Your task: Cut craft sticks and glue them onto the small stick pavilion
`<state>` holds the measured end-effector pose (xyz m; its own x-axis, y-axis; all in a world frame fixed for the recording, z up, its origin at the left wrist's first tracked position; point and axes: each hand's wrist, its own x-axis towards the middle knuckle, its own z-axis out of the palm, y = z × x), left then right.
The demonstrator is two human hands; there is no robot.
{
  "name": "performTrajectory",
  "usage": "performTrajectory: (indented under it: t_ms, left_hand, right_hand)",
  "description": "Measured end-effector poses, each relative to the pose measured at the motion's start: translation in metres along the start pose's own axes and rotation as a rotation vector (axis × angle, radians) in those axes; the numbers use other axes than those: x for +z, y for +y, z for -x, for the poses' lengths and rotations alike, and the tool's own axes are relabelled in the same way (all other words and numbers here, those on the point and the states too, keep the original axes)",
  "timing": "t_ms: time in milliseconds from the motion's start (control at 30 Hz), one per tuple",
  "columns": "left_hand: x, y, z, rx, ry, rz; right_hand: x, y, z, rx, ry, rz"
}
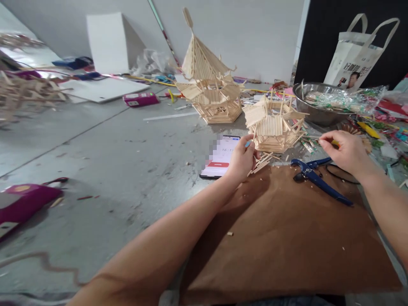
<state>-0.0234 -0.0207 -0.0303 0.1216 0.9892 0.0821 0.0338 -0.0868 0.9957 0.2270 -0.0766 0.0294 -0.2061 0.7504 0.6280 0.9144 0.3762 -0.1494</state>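
Left hand (244,158) beside the lower left of the small stick pavilion (274,127), fingers curled, contact and grasp unclear; pavilion upright on the grey floor (105,157), just beyond the brown paper sheet (287,238). Right hand (346,151) to the pavilion's right, thumb and fingertips closed together, apparently pinching a thin stick. Blue ratchet-style cutter (321,180) on the sheet, phone (219,159) by left hand, taller roofed stick pavilion (212,80) behind.
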Motion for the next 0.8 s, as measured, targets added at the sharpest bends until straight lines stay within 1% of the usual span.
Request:
performTrajectory:
  t_ms: [100, 167, 200, 267, 333, 367, 433, 533, 633, 700, 800]
  left_hand:
    - [0.000, -0.003, 0.000, 0.013, 0.032, 0.002]
    - [-0.001, -0.005, 0.001, 0.041, 0.063, -0.028]
    - [-0.001, -0.006, 0.002, 0.058, 0.079, -0.050]
    - [-0.001, -0.005, 0.006, 0.087, 0.101, -0.082]
    - [-0.001, -0.002, 0.012, 0.104, 0.098, -0.071]
    - [0.000, -0.001, 0.016, 0.110, 0.089, -0.053]
    - [0.002, 0.002, 0.022, 0.118, 0.052, -0.007]
    - [0.005, 0.004, 0.028, 0.095, -0.040, 0.057]
    - [0.008, 0.004, 0.031, 0.055, -0.134, 0.115]
    - [0.008, 0.004, 0.032, 0.044, -0.162, 0.152]
    - [0.008, 0.006, 0.032, 0.053, -0.161, 0.175]
  right_hand:
    - [0.008, 0.014, 0.022, 0.050, -0.105, 0.046]
    - [0.012, 0.018, 0.031, 0.101, -0.221, 0.113]
    - [0.013, 0.019, 0.035, 0.133, -0.305, 0.151]
    - [0.012, 0.016, 0.039, 0.195, -0.511, 0.208]
    - [0.009, 0.010, 0.041, 0.225, -0.714, 0.241]
    - [0.007, 0.007, 0.042, 0.220, -0.797, 0.255]
    - [0.004, 0.001, 0.044, 0.190, -0.906, 0.295]
    - [0.004, -0.006, 0.047, 0.127, -0.976, 0.343]
    - [0.004, -0.008, 0.047, 0.105, -0.974, 0.339]
    - [0.003, -0.009, 0.046, 0.151, -0.932, 0.300]
    - [-0.003, -0.009, 0.042, 0.255, -0.856, 0.199]
